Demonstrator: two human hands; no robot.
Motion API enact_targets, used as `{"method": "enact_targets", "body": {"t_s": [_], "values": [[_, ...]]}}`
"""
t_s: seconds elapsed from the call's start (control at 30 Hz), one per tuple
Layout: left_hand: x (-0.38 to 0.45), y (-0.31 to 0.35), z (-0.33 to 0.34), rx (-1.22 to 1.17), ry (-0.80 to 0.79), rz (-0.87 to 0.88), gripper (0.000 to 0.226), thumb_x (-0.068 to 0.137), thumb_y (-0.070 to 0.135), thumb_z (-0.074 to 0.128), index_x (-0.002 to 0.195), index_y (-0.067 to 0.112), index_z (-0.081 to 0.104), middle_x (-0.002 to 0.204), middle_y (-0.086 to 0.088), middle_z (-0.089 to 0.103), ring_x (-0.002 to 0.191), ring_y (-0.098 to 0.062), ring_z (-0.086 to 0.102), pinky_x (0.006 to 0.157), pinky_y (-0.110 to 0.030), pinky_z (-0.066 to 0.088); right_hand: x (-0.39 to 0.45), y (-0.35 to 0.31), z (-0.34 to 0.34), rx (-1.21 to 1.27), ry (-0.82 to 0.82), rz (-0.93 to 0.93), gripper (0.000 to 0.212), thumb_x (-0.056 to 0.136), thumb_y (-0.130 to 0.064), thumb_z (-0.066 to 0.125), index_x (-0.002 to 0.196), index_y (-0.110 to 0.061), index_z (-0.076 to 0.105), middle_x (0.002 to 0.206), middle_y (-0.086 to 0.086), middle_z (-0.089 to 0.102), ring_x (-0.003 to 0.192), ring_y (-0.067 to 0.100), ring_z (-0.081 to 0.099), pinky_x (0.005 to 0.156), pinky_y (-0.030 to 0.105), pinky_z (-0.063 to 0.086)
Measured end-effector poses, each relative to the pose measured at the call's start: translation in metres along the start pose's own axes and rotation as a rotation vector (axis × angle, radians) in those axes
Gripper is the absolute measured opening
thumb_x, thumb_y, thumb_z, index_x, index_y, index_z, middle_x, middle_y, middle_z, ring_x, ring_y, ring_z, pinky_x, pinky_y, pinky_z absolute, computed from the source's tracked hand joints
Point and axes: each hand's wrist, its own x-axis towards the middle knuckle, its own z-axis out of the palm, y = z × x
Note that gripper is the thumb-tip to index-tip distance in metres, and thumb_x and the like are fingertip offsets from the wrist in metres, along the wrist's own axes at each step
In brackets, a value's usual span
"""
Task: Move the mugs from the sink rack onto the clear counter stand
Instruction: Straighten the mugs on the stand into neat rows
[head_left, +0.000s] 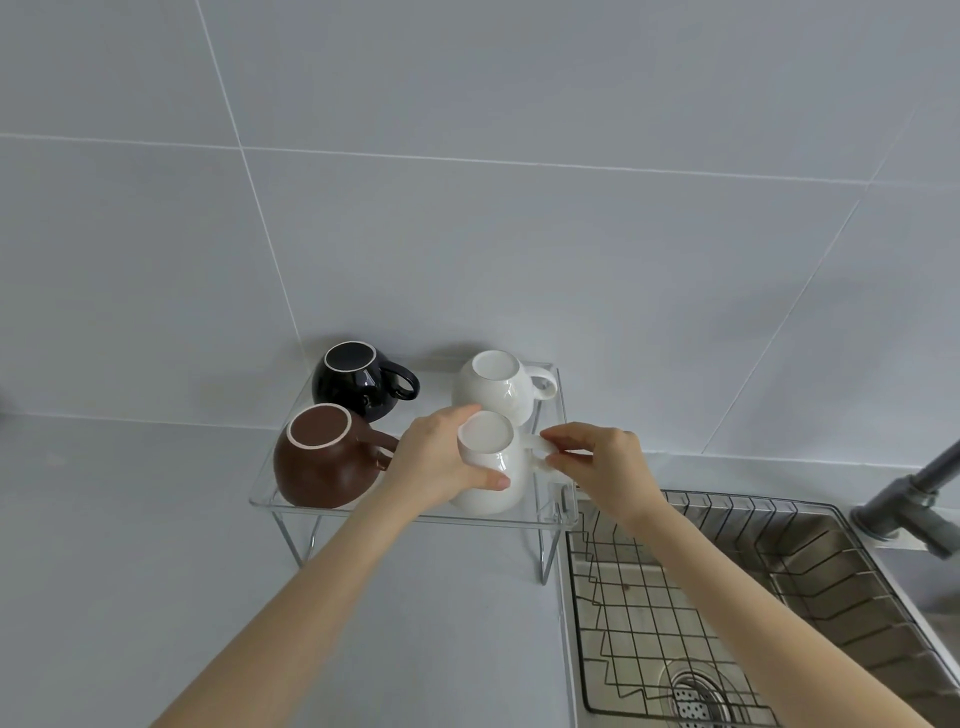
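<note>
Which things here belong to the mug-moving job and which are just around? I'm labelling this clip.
Part of the job:
- front white mug, held by left hand and right hand
- back white mug
- black mug
- brown mug
- clear stand
- sink rack

Just around:
- faucet
- sink drain
- counter

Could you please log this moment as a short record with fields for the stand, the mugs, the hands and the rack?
stand: clear stand on the counter, left of the sink
mugs on stand: four, all upside down: black mug back left, brown mug front left, rear white mug back right, front white mug front right
left hand: grip around the front white mug's body
right hand: pinching its handle
rack: in the sink, no mugs in the visible part
</note>
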Motion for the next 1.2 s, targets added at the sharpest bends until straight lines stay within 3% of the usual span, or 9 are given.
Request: {"method": "enact_targets", "body": {"t_s": [0.33,0.5,0.67,1.2], "values": [[0.0003,-0.0007,0.0025,-0.001,0.012,0.007,0.068,0.046,0.037,0.084,0.107,0.022,0.057,0.109,-0.002,0.066,0.102,-0.022,0.056,0.084,-0.036,0.045,-0.0017,0.0030,-0.0003,0.004,0.018,-0.005,0.024,0.076,-0.002,0.065,0.099,-0.008,0.070,0.091,0.005,0.074,0.083,0.008,0.065,0.075,-0.001,0.046],[0.0008,0.0016,0.0049,-0.018,0.013,0.018,0.066,0.046,0.036,0.084,0.105,0.022,0.058,0.107,-0.004,0.067,0.100,-0.023,0.057,0.080,-0.033,0.043,-0.0028,0.0044,-0.0035,-0.005,0.021,-0.004,0.024,0.076,-0.003,0.066,0.099,-0.010,0.070,0.088,0.001,0.072,0.083,0.006,0.065,0.082,0.018,0.052],[0.0009,0.0020,0.0049,-0.018,0.008,0.022,0.065,0.047,0.036,0.084,0.105,0.021,0.058,0.106,-0.006,0.067,0.099,-0.024,0.057,0.080,-0.034,0.044,-0.0025,0.0051,-0.0032,0.011,0.018,-0.005,0.024,0.076,-0.002,0.066,0.098,-0.010,0.070,0.081,-0.007,0.068,0.081,0.004,0.064,0.075,0.001,0.048],[-0.0002,0.0045,0.0067,-0.020,-0.001,0.004,0.066,0.048,0.035,0.084,0.107,0.022,0.057,0.101,-0.002,0.065,0.100,-0.023,0.057,0.083,-0.035,0.045,-0.0041,0.0067,-0.0053,0.018,0.035,-0.016,0.022,0.076,-0.002,0.066,0.097,-0.009,0.071,0.082,-0.008,0.067,0.082,0.004,0.064,0.074,-0.002,0.046]]}}
